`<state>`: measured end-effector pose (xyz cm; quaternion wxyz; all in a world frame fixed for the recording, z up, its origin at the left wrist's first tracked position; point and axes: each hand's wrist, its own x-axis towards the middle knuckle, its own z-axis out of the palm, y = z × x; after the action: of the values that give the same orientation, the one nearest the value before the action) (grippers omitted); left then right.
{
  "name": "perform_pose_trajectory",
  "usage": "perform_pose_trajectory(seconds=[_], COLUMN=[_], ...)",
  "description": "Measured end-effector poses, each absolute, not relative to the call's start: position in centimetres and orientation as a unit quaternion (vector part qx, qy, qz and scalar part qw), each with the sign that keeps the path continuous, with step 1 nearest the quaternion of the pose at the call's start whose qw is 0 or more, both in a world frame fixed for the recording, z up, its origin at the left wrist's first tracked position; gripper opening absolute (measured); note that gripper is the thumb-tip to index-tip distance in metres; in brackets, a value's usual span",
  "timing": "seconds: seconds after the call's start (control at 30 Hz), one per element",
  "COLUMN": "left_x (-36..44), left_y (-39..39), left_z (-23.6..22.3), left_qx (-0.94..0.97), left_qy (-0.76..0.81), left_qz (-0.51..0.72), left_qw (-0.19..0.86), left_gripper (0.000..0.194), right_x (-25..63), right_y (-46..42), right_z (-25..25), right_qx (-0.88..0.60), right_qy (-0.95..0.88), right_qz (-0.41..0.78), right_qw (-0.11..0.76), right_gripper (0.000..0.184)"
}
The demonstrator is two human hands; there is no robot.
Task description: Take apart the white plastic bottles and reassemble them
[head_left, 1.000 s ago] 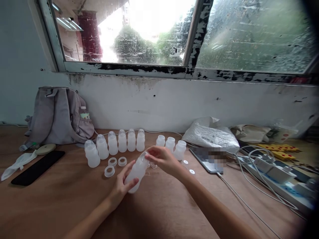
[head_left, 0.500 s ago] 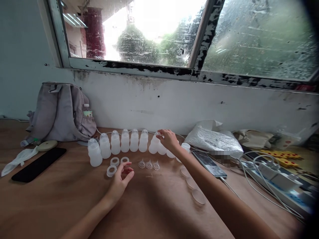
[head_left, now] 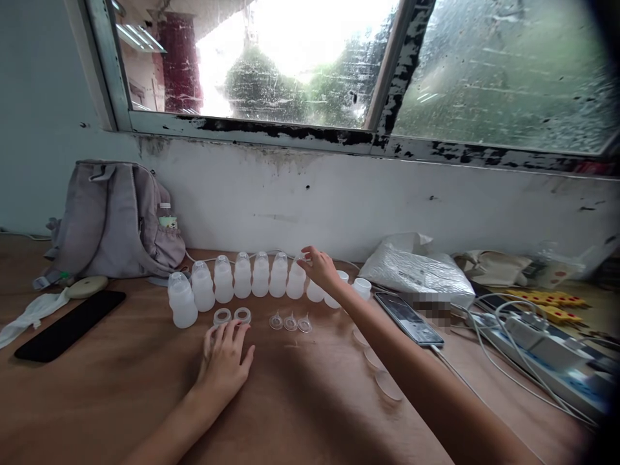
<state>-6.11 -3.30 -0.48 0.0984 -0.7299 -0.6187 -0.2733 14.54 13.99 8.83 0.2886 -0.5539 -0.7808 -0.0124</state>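
Note:
A curved row of frosted baby bottles (head_left: pixel 260 274) stands upright; those on the left wear clear domed caps. My right hand (head_left: pixel 320 268) reaches across to the capped bottle (head_left: pixel 296 283) at mid-row, its thumb and fingers closed about the top. Behind my right wrist are bottles without domes (head_left: pixel 334 297), partly hidden. My left hand (head_left: pixel 225 358) lies low over the table, thumb spread and fingers stretched onto a white collar ring, mostly covered. Two more rings (head_left: pixel 222 316) sit just beyond the fingertips. Three clear nipples (head_left: pixel 290 321) stand in a line between the hands.
Clear discs (head_left: pixel 388 385) lie under my right forearm. A phone (head_left: pixel 409 318) with a cable, a power strip (head_left: pixel 542 358) and a silvery plastic package (head_left: pixel 416 271) are on the right. A backpack (head_left: pixel 113 219) and a black flat case (head_left: pixel 70 325) are on the left.
My left hand has moved left and down onto the nearest ring, covering it. My right hand has shifted slightly left, and the capped bottle under it moved a little left too.

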Motion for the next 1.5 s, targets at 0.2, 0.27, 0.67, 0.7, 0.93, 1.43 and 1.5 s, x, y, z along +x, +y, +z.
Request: perform_pose_trajectory(seconds=[0.2,0.27,0.67,0.7,0.93,1.43,1.5], left_x=[-6.2,-6.3,-8.2,-8.2,-6.8,-4.8,-4.4], left_y=[-3.4,-3.4,-2.4,-2.3,-2.6,-4.5,-4.8], left_z=[-0.3,0.0,0.0,-0.1,-0.6,1.0,1.1], left_qx=[-0.718,-0.713,-0.674,-0.681,-0.772,-0.808,-0.826], left_qy=[-0.645,-0.651,-0.7,-0.691,-0.551,-0.443,-0.43], left_qz=[-0.224,-0.211,-0.185,-0.201,-0.318,-0.378,-0.356], left_qw=[0.134,0.156,0.145,0.133,0.005,-0.085,-0.08], left_gripper=[0.031,0.031,0.03,0.03,0.027,0.032,0.031], right_x=[14.9,15.1,16.8,16.7,15.3,15.0,15.1], right_y=[11.5,9.5,2.1,1.9,-0.2,-1.4,-1.2], right_z=[9.0,8.2,-1.1,-1.0,0.5,1.6,1.5], right_qx=[-0.522,-0.51,-0.486,-0.457,-0.305,-0.263,-0.268], right_qy=[-0.789,-0.799,-0.827,-0.838,-0.92,-0.932,-0.925], right_qz=[-0.036,-0.034,0.014,0.019,0.055,0.131,0.148], right_qw=[0.322,0.316,0.283,0.297,0.238,0.211,0.225], right_gripper=[0.024,0.018,0.014,0.013,0.012,0.033,0.038])
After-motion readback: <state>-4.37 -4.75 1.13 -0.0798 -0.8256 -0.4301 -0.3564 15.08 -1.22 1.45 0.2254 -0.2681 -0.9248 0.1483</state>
